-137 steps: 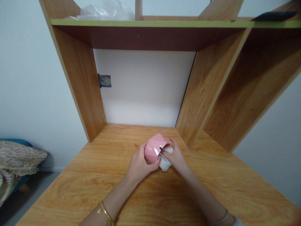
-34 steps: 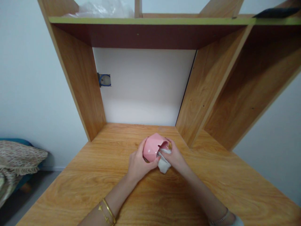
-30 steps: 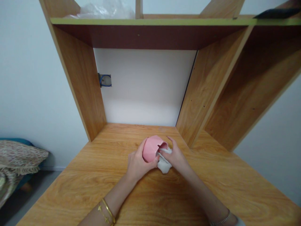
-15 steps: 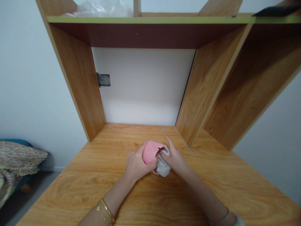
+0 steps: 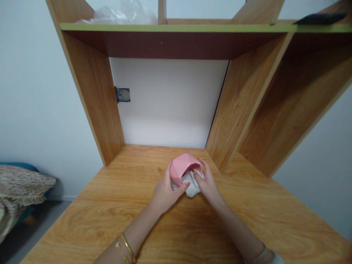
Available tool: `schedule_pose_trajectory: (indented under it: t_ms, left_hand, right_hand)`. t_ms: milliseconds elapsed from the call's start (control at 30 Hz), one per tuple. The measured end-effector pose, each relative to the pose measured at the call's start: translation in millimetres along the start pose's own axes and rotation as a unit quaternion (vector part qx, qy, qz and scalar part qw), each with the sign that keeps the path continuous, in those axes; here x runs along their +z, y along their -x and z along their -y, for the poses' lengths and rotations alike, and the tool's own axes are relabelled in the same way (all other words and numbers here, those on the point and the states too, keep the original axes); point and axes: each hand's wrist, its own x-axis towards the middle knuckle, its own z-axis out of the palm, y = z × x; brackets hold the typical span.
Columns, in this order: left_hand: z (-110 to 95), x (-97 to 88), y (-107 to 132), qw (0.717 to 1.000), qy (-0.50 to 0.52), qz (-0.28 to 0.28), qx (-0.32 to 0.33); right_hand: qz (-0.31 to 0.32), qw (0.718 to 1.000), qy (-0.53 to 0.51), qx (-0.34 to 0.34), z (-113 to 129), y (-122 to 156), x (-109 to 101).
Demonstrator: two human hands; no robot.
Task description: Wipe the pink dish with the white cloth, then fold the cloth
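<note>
A pink faceted bowl (image 5: 180,166) is tipped on its side above the wooden desk (image 5: 115,205), its mouth turned toward me. My left hand (image 5: 164,191) is wrapped round its left side and holds it. My right hand (image 5: 208,183) presses a crumpled white cloth (image 5: 190,184) into the bowl's mouth, fingers closed on the cloth. Both wrists wear thin bracelets.
The desk sits in a wooden shelving unit with upright side panels (image 5: 96,99) and a green-edged shelf (image 5: 176,27) overhead. Clear plastic (image 5: 123,14) lies on that shelf. A wall socket (image 5: 122,95) is at the back left. A patterned blanket (image 5: 19,190) lies at far left.
The bowl has been turned in my left hand, its mouth now facing more toward me. My right hand and the cloth have shifted round inside the rim.
</note>
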Motion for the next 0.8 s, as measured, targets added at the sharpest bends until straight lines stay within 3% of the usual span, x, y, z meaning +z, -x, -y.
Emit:
schedule_pose_trajectory:
  t_ms: [100, 233, 500, 800]
  left_hand:
    - [2, 3.5, 1, 0.999, 0.037, -0.004, 0.02]
    - [4, 2.9, 1, 0.998, 0.033, -0.042, 0.016]
    - [2, -1.9, -1, 0.998, -0.005, -0.059, 0.016]
    - [4, 1.8, 1, 0.997, -0.034, -0.063, 0.024]
  right_hand:
    - [0.011, 0.998, -0.059, 0.002, 0, 0, 5]
    - [0.034, 0.997, -0.06, 0.029, -3, -1, 9]
    - [0.058, 0.996, 0.053, 0.047, -12, -4, 5]
    - [0.038, 0.987, 0.151, 0.049, 2, -3, -2]
